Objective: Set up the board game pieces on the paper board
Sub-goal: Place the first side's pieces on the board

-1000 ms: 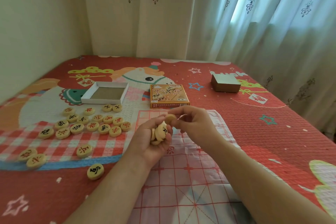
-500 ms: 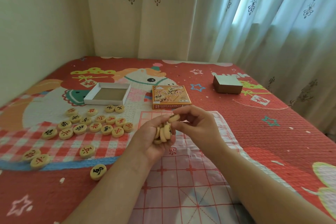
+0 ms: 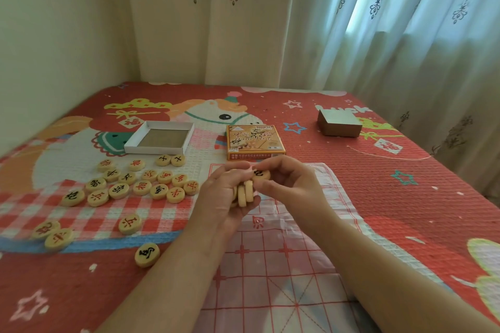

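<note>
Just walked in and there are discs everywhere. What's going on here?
A person is setting up Chinese chess. The left hand grips a few wooden pieces on edge, and the right hand pinches one black-marked piece above the paper board. No piece shows on the board yet; the other pieces lie loose on the bed cover to its left.

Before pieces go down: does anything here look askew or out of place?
The pink-gridded paper board lies creased and rumpled along its far right edge, so it isn't flat. One round wooden piece with a black character sits stray left of the board, apart from the rest.
</note>
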`<state>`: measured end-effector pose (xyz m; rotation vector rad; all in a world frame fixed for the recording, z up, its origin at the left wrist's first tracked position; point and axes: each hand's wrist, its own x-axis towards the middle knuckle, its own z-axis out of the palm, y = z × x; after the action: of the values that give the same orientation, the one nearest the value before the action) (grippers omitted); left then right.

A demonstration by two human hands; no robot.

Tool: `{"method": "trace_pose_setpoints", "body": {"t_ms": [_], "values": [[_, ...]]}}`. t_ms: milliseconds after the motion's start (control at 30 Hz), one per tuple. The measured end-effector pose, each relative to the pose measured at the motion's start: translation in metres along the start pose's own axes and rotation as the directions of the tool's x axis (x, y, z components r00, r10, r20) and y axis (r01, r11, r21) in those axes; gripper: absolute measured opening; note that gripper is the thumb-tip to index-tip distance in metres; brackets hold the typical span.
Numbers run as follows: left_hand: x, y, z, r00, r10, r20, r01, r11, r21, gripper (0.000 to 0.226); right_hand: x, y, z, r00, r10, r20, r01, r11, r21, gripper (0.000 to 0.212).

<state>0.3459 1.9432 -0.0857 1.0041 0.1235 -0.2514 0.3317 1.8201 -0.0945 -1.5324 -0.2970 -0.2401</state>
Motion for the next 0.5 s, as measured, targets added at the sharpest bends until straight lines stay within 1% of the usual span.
{"method": "trace_pose_setpoints", "body": {"t_ms": [67, 133, 267, 433, 500], "values": [[0.0006, -0.0005, -0.0012, 0.998, 0.048, -0.029, -0.047, 0.998, 0.037, 0.018, 0.0007, 0.0016, -0.0001, 1.000, 0.003, -0.027, -0.004, 0.999, -0.038, 0.022], [0.0011, -0.0011, -0.0023, 0.998, 0.049, -0.046, -0.047, 0.998, 0.031, 0.018, 0.0019, 0.0028, 0.0003, 0.999, -0.004, -0.039, 0.001, 0.997, -0.076, 0.028], [0.0025, -0.0015, -0.0042, 0.999, 0.001, -0.047, -0.002, 0.999, -0.032, 0.017, 0.0032, 0.0055, -0.0020, 0.999, -0.008, -0.048, 0.004, 0.996, -0.090, 0.042], [0.0027, -0.0017, -0.0041, 0.999, -0.047, -0.016, 0.045, 0.995, -0.091, 0.017, 0.0025, 0.0061, -0.0035, 0.999, -0.038, -0.039, 0.031, 0.985, -0.169, 0.043], [0.0044, -0.0014, -0.0049, 0.996, -0.084, -0.008, 0.082, 0.985, -0.150, 0.015, 0.0022, 0.0050, -0.0044, 0.998, -0.036, -0.043, 0.028, 0.983, -0.179, 0.042]]}}
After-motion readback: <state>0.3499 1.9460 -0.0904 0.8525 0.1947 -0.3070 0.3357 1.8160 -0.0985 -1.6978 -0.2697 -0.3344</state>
